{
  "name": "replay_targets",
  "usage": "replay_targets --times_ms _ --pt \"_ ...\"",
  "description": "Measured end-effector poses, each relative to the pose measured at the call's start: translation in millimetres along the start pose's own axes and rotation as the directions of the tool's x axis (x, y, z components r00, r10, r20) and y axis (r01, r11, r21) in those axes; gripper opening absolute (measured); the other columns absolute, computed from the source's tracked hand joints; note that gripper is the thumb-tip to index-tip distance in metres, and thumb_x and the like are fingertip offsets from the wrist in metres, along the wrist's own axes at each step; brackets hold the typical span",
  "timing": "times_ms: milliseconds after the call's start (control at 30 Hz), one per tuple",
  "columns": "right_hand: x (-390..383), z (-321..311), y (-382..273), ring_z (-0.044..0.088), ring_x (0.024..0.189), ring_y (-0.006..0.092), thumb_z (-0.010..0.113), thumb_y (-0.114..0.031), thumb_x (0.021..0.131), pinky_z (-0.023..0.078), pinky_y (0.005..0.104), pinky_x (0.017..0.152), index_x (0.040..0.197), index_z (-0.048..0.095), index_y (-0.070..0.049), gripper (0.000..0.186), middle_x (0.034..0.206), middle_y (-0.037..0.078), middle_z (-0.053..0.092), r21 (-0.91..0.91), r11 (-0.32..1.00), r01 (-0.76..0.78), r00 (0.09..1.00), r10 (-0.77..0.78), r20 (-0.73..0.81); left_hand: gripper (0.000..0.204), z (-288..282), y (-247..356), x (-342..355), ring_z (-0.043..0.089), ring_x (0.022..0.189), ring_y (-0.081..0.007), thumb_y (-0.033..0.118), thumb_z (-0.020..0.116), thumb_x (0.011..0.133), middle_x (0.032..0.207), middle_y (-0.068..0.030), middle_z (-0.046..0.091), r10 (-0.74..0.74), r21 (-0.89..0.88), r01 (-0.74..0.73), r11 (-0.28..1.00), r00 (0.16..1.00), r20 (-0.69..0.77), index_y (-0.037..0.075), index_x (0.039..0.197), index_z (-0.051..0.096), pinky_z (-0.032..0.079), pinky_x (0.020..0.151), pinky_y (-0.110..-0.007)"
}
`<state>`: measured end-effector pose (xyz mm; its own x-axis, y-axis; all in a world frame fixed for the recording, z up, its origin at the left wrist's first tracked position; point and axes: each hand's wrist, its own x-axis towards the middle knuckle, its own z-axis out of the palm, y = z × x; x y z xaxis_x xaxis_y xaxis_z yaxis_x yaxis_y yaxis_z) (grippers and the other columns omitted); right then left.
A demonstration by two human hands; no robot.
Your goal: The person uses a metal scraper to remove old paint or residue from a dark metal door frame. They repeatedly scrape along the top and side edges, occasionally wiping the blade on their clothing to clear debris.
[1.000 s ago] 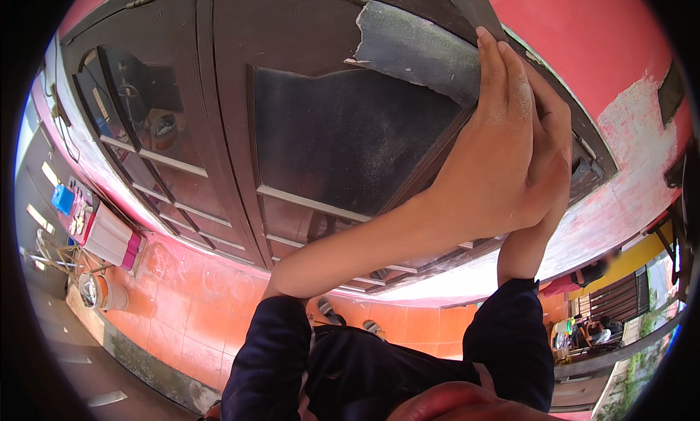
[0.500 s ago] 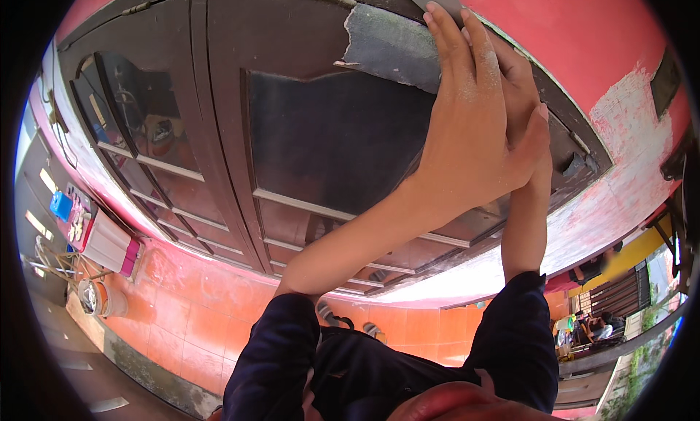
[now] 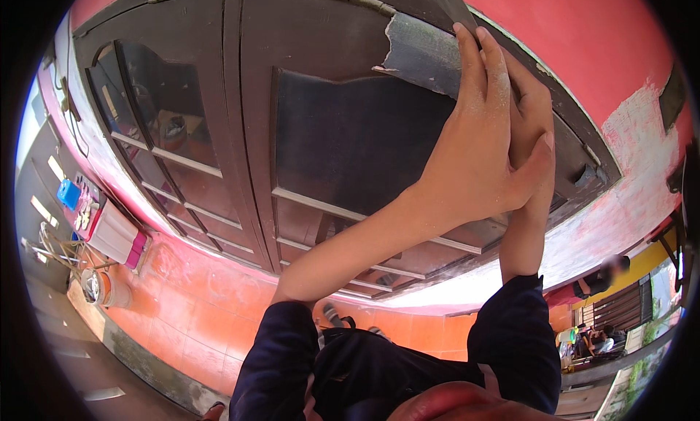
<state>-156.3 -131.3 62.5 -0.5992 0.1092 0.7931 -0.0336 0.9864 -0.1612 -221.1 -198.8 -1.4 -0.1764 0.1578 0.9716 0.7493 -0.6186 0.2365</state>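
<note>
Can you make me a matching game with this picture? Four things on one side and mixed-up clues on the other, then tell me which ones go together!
Things:
1. Left hand
2. Sheet
3. Floor tiles
4. Frame around the glass panes

Clues:
A. Orange
B. Dark brown
C. Partly covers the right hand in this view
D. Grey, with a ragged edge

Right pairs: 1-C, 2-D, 3-A, 4-B
</note>
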Motion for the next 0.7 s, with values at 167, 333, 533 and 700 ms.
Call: replay_targets --times_ms 167,333,533,700 --pt "-2.7 3.5 1.7 0.069 0.113 0.0201 0.06 -0.011 0.098 0.052 0.0311 0.097 0.141 0.06 -0.004 0.043 0.127 0.013 0.071 0.015 1.0 0.018 1.0 -0.018 -0.025 0.109 2.9 -2.3 -2.7 0.018 0.138 -0.0733 0.027 0.068 0.087 0.149 -0.0568 -0.006 -0.004 -0.029 0.001 1.0 0.997 -0.074 -0.022 0.151 -0.005 0.041 0.112 -0.051" --pt "1.8 9.4 -1.6 0.069 0.112 0.0203 0.06 -0.011 0.098 0.052 0.0312 0.096 0.141 0.059 -0.003 0.044 0.126 0.014 0.071 0.021 0.999 0.035 0.999 -0.035 -0.042 0.11 7.2 -5.4 -0.4 0.021 0.136 -0.0736 0.028 0.069 0.087 0.15 -0.0565 -0.004 0.005 -0.015 -0.007 1.0 0.994 -0.109 -0.02 0.152 -0.005 0.043 0.11 -0.051" --pt "9.1 16.6 -6.7 0.069 0.111 0.0207 0.06 -0.01 0.097 0.052 0.0314 0.095 0.141 0.059 -0.003 0.045 0.126 0.014 0.071 0.024 0.999 0.045 0.999 -0.045 -0.023 0.111 -2.3 -11.8 0.4 0.021 0.136 -0.0736 0.029 0.069 0.086 0.15 -0.0564 -0.005 0.018 -0.014 -0.021 1.0 0.99 -0.143 -0.018 0.153 -0.007 0.045 0.107 -0.051" --pt "12.9 22.6 -15.4 0.07 0.11 0.021 0.06 -0.01 0.097 0.053 0.0315 0.094 0.141 0.059 -0.002 0.045 0.126 0.015 0.071 0.042 0.999 0.019 1.0 -0.018 -0.017 0.113 -11.6 -5.9 0.1 0.019 0.137 -0.0732 0.029 0.069 0.086 0.15 -0.0563 -0.006 0.024 -0.003 -0.025 1.0 0.998 -0.053 -0.018 0.153 -0.009 0.043 0.109 -0.052"
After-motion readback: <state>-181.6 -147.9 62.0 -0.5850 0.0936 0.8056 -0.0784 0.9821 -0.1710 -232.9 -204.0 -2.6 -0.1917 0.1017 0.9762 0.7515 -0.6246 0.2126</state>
